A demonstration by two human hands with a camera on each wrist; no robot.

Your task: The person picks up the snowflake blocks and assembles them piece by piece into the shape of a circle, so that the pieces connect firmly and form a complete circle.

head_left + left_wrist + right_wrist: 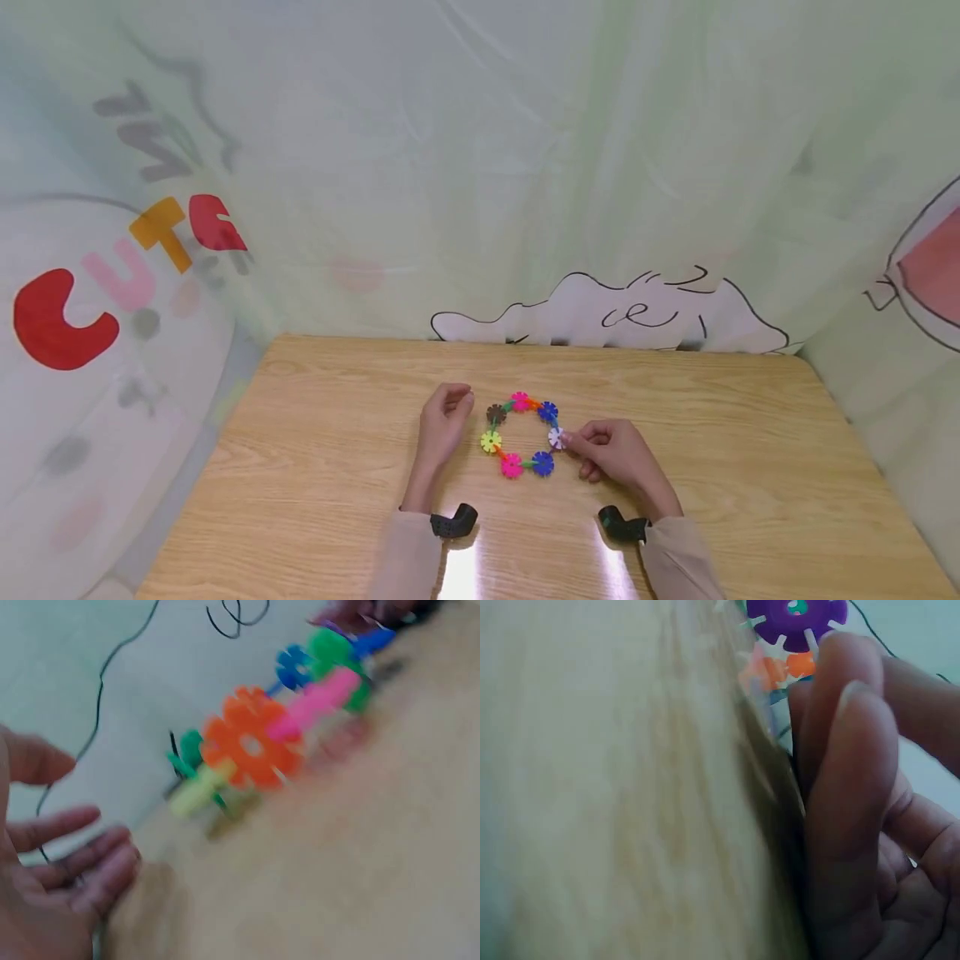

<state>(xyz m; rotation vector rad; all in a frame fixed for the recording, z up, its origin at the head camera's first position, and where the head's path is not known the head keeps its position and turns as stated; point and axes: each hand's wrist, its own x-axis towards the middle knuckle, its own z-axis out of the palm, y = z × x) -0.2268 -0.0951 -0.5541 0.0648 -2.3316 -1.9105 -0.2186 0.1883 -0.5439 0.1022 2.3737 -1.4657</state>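
Note:
Several notched, flower-shaped plastic discs are linked into a ring [512, 467] lying on the wooden table. Pink, blue, yellow, brown and white discs show from above, joined by green and orange ones on edge. My right hand [617, 452] pinches the ring at the white disc [556, 438] on its right side. A purple disc [799, 624] shows at those fingertips in the right wrist view. To the ring's left, my left hand [444, 423] stays apart from it, fingers loosely bent and holding nothing. An orange disc [251, 742] appears beyond the left fingers, blurred.
The wooden table [750, 467] reaches back to a pale printed curtain [480, 167], which also hangs at both sides. Dark wrist devices sit on both forearms, the left device [456, 522] and the right device [622, 525]. Bright reflections lie near the front edge.

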